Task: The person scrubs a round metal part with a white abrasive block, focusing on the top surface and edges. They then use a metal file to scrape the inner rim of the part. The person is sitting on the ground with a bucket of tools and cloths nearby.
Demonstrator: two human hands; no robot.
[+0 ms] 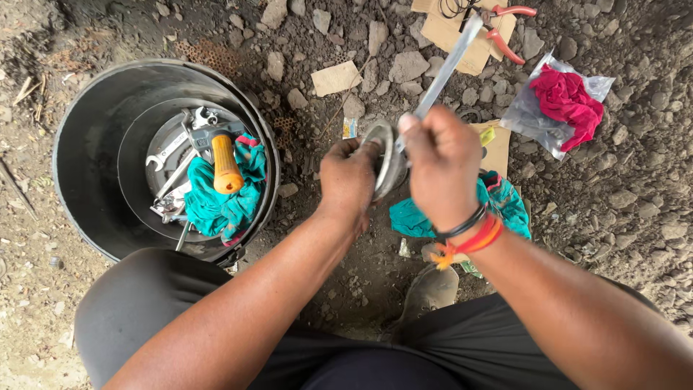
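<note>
Left hand (348, 180) grips a metal ring (382, 160) edge-on, fingers wrapped shut round its rim, held over the dirt ground (621, 217) between the knees. Right hand (442, 166) fisted tight on a flat steel bar (446, 68), blade angled up & away, its lower end on the ring. Looks like mid-scrape or prying at the ring's face, my read. Next move needs steady left grip, short controlled strokes w/ the bar. Both wrists cocked inward, forearms converging. Bucket (86, 144) of tools sits left.

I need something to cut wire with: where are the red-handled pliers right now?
In the head view, the red-handled pliers lie at the top right on a piece of cardboard on the stony ground, just left of the plastic bag with red cloth.
</note>
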